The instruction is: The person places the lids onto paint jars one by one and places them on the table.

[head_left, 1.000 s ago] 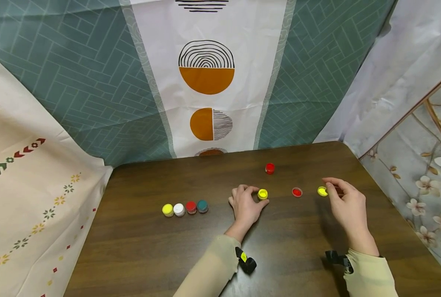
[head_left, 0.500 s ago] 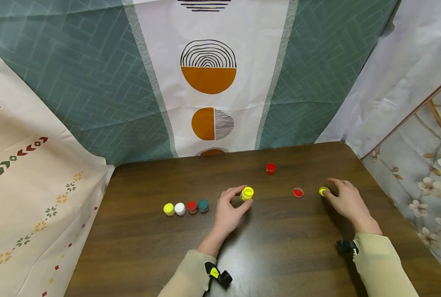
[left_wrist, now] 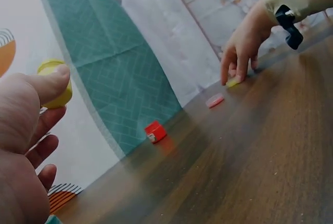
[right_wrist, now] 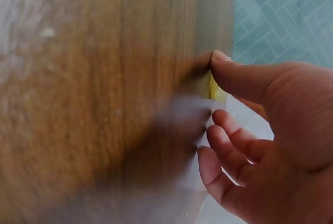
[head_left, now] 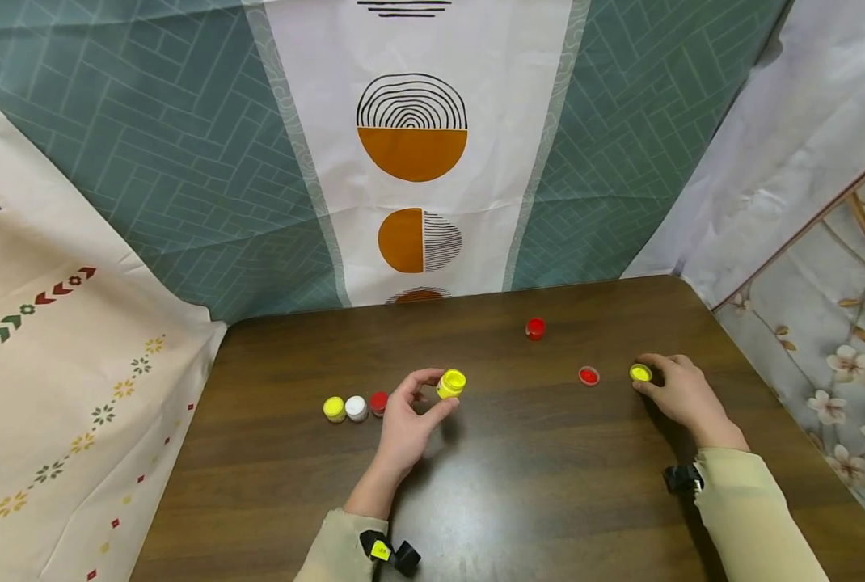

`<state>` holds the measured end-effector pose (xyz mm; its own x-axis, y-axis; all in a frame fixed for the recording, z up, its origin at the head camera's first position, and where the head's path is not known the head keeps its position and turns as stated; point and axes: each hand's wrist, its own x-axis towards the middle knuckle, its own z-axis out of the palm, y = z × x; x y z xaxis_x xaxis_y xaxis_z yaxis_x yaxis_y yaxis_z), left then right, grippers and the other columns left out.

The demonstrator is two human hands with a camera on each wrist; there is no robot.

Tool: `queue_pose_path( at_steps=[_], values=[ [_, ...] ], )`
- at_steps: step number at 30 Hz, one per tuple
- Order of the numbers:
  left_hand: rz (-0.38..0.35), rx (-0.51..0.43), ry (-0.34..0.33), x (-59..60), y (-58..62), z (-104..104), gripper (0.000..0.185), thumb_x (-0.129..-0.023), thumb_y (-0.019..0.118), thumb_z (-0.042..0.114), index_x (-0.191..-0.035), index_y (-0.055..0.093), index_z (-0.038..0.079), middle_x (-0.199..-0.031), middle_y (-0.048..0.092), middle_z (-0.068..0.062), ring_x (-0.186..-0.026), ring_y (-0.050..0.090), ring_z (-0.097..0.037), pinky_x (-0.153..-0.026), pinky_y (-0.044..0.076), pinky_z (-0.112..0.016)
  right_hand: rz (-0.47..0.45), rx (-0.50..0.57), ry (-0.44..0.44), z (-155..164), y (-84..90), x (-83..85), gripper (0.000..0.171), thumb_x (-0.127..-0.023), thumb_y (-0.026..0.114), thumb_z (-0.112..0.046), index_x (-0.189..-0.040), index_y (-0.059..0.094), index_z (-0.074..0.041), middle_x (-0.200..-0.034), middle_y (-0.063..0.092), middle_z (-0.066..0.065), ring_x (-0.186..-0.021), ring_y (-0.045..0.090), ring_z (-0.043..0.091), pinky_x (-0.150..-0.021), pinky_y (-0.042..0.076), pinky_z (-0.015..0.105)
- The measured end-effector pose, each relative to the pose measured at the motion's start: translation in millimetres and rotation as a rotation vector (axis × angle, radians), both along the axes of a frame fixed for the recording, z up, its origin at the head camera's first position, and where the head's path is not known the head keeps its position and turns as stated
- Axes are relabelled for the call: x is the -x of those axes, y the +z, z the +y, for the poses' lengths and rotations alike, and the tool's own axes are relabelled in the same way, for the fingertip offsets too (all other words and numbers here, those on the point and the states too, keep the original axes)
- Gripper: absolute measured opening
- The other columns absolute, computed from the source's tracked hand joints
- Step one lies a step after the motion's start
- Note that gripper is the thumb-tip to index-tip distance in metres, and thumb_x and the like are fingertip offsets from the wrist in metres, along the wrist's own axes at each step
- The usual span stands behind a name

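Observation:
In the head view, my left hand (head_left: 405, 424) holds an uncapped yellow paint jar (head_left: 450, 384) between thumb and fingers, raised above the table. The left wrist view shows the thumb pressed against this yellow jar (left_wrist: 56, 86). Over at the right, my right hand (head_left: 683, 396) has thumb and fingertips around a yellow lid (head_left: 640, 373), low at the tabletop. The lid's yellow edge (right_wrist: 215, 89) shows beyond the thumb in the right wrist view. A red lid (head_left: 588, 376) lies left of the right hand, and a red paint jar (head_left: 535, 329) stands farther back.
A row of capped jars stands left of my left hand: yellow (head_left: 334, 409), white (head_left: 356, 408) and red (head_left: 378, 403). A teal lid (left_wrist: 53, 219) peeks in at the bottom of the left wrist view. Curtains (head_left: 294, 162) hang behind the brown table (head_left: 520, 501).
My left hand has lifted the yellow jar and carried it leftward, now covering the teal jar in the head view. My right hand has closed in around the yellow lid.

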<state>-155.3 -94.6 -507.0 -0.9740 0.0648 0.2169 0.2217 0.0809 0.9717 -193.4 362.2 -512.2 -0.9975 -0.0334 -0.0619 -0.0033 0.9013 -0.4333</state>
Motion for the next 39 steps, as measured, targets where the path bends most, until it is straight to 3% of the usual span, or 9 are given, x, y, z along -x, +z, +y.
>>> queue_pose_path(
  at_steps=[3, 16, 20, 23, 25, 29, 32, 34, 39],
  values=[
    [-0.008, -0.013, 0.019, 0.6, -0.7, -3, 0.039, -0.09, 0.088, 0.012, -0.126, 0.075, 0.016, -0.122, 0.073, 0.001, -0.111, 0.061, -0.019, -0.094, 0.043, -0.055, -0.003, -0.008, 0.001, -2, 1.0, -0.2, 0.058, -0.103, 0.072, -0.027, -0.149, 0.053, 0.004, -0.138, 0.044, 0.042, -0.125, 0.042, 0.066, -0.1, 0.037, 0.081],
    [-0.008, -0.032, -0.001, 0.2, 3.6, -9, 0.038, -0.093, 0.084, 0.011, -0.13, 0.076, 0.016, -0.125, 0.072, 0.0, -0.112, 0.057, -0.021, -0.094, 0.041, -0.056, 0.021, -0.038, 0.007, -5, 2.1, -0.2, 0.053, -0.101, 0.072, -0.022, -0.139, 0.058, 0.012, -0.132, 0.052, 0.042, -0.121, 0.049, 0.065, -0.101, 0.04, 0.077],
    [-0.012, -0.035, -0.008, -1.0, 4.9, -8, 0.037, -0.094, 0.083, 0.012, -0.13, 0.076, 0.016, -0.125, 0.071, -0.001, -0.114, 0.057, -0.03, -0.095, 0.041, -0.058, 0.081, 0.023, -0.014, -4, -1.2, -1.1, 0.053, -0.105, 0.065, -0.023, -0.139, 0.054, 0.016, -0.123, 0.057, 0.039, -0.113, 0.055, 0.058, -0.095, 0.044, 0.072],
    [-0.012, -0.036, -0.023, -2.1, 4.4, -8, 0.036, -0.095, 0.082, 0.012, -0.131, 0.076, 0.015, -0.125, 0.071, 0.0, -0.113, 0.054, -0.041, -0.093, 0.042, -0.054, 0.147, 0.142, -0.06, -12, 2.0, -5.9, 0.052, -0.111, 0.052, -0.028, -0.145, 0.05, 0.012, -0.121, 0.06, 0.034, -0.11, 0.056, 0.05, -0.09, 0.045, 0.066],
    [-0.009, -0.034, -0.033, -2.5, 3.6, -7, 0.036, -0.096, 0.081, 0.012, -0.132, 0.076, 0.016, -0.125, 0.071, 0.0, -0.111, 0.054, -0.043, -0.091, 0.043, -0.05, 0.198, 0.25, -0.097, -26, 9.8, -10.9, 0.051, -0.114, 0.046, -0.032, -0.149, 0.051, 0.006, -0.122, 0.061, 0.028, -0.11, 0.056, 0.042, -0.089, 0.046, 0.055],
    [0.007, -0.044, -0.051, -3.0, 1.4, -7, 0.039, -0.094, 0.083, 0.009, -0.132, 0.075, 0.014, -0.125, 0.072, -0.002, -0.112, 0.057, -0.035, -0.09, 0.043, -0.047, 0.287, 0.589, -0.108, -73, 35.0, -22.8, 0.041, -0.112, 0.058, -0.027, -0.143, 0.058, 0.001, -0.116, 0.064, 0.007, -0.103, 0.058, 0.019, -0.082, 0.049, 0.029],
    [0.016, -0.045, -0.055, -3.5, 0.6, -6, 0.04, -0.091, 0.086, 0.007, -0.128, 0.076, 0.014, -0.123, 0.074, -0.002, -0.111, 0.057, -0.038, -0.09, 0.043, -0.05, 0.298, 0.881, -0.034, -112, 54.1, -32.0, 0.034, -0.104, 0.07, -0.01, -0.133, 0.059, 0.005, -0.11, 0.066, -0.002, -0.096, 0.062, 0.011, -0.077, 0.052, 0.019],
    [0.019, -0.033, -0.052, -4.3, 0.6, -4, 0.038, -0.089, 0.088, 0.008, -0.125, 0.078, 0.015, -0.121, 0.075, 0.0, -0.109, 0.056, -0.041, -0.089, 0.043, -0.051, 0.28, 0.991, 0.057, -136, 63.1, -37.9, 0.034, -0.1, 0.072, 0.0, -0.131, 0.059, 0.006, -0.111, 0.069, -0.003, -0.096, 0.064, 0.012, -0.079, 0.054, 0.02],
    [0.029, -0.006, -0.059, -5.7, 2.5, -2, 0.037, -0.089, 0.087, 0.007, -0.124, 0.079, 0.015, -0.12, 0.076, 0.0, -0.103, 0.057, -0.027, -0.088, 0.043, -0.051, 0.181, 1.028, 0.291, -179, 69.5, -49.3, 0.044, -0.104, 0.066, 0.001, -0.148, 0.058, 0.0, -0.134, 0.067, -0.001, -0.11, 0.067, 0.018, -0.091, 0.055, 0.023]
  ],
)
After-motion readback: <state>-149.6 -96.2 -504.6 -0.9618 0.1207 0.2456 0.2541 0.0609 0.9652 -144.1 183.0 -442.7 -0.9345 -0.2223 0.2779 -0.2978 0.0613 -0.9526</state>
